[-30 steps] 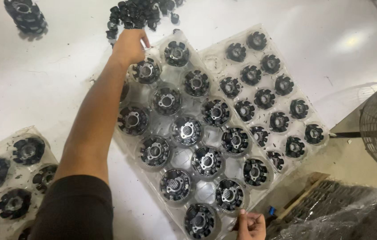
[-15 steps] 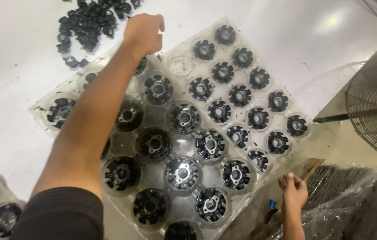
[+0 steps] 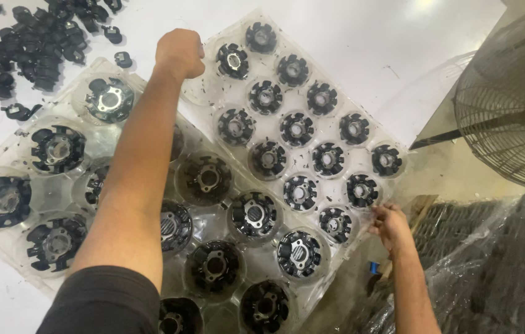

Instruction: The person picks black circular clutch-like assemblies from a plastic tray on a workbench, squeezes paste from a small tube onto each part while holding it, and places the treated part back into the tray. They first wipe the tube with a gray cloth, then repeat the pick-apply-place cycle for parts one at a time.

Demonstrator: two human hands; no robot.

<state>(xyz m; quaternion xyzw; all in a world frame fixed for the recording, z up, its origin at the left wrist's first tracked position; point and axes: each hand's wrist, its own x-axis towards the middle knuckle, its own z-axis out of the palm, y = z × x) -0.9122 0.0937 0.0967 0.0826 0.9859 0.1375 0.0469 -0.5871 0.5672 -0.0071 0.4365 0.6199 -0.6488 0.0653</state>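
Observation:
A clear plastic tray (image 3: 208, 93) holds several small black round parts (image 3: 296, 128) in its wells. It lies partly over a second clear tray (image 3: 24, 133) with larger black round parts (image 3: 58, 148). My left hand (image 3: 179, 52) reaches across the lower tray, its fingers closed on the far left corner of the small-parts tray. At that tray's near right edge, my right hand (image 3: 389, 226) pinches the rim.
Both trays rest on a white table (image 3: 367, 37). A heap of loose black parts (image 3: 33, 37) lies at its far left. A wire-guarded fan (image 3: 510, 105) stands at the right. Dark material under clear plastic sheeting (image 3: 497, 266) fills the lower right.
My right hand has moved up from below the trays to the small-parts tray's right edge. My left hand stays at the far corner. The trays now show further left and larger.

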